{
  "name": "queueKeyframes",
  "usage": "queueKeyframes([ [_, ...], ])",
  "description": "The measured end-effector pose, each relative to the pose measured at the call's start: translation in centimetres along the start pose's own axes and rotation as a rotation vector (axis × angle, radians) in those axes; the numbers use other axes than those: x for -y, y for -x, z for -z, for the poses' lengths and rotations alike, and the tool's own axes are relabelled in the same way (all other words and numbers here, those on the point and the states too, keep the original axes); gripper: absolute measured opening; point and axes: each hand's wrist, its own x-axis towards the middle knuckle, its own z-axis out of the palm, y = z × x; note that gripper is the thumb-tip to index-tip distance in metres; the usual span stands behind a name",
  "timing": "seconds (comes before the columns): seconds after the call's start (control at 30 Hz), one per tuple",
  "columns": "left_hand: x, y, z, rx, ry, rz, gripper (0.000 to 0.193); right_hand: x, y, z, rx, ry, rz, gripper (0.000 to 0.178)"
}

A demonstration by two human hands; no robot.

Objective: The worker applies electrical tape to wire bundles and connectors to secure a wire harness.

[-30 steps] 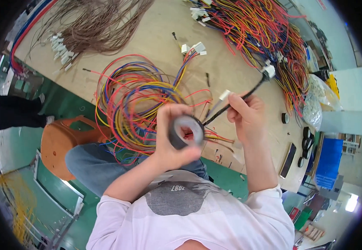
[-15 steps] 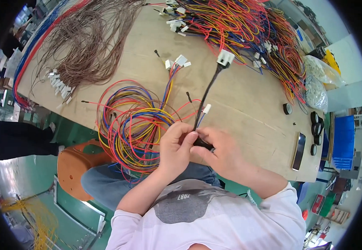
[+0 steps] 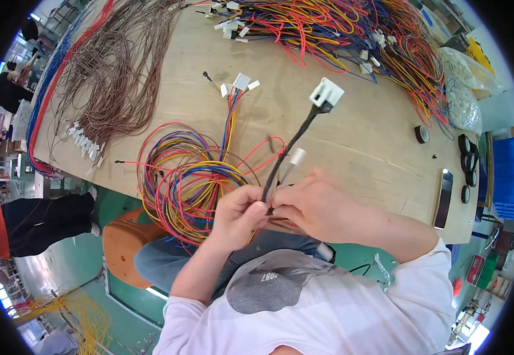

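The left grip (image 3: 239, 216) is clenched on a black-wrapped cable (image 3: 292, 142), thumb and fingers pinching its lower end. The right grip (image 3: 319, 207) has its fingers drawn in by the same spot; what they hold, I can't tell from here. From the pinch, the cable runs out over the worktop (image 3: 381, 148), its long axis aimed at 1 o'clock with a slight bend, ending in a white connector (image 3: 326, 93) that points away from the person. A smaller white connector (image 3: 297, 155) sits near, just right of the cable. At 10 o'clock from the left grip, close beside it, lies a coil of coloured wires (image 3: 192, 183); a brown wire bundle (image 3: 121, 77) spreads farther off at 11. Toward 3 o'clock rests a phone (image 3: 443, 198).
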Motion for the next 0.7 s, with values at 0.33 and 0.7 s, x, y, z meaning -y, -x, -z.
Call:
queueKeyframes([
  [0.33,-0.3,-1.4,0.5,-0.05,0.447,0.181,0.008,-4.5,4.5,5.0,-0.151,0.141,-0.629,0.01],
  [0.7,-0.3,-1.9,-2.6,-0.298,-1.226,-0.68,0.023,-6.4,5.1,3.2,-0.526,0.892,-0.222,0.035],
])
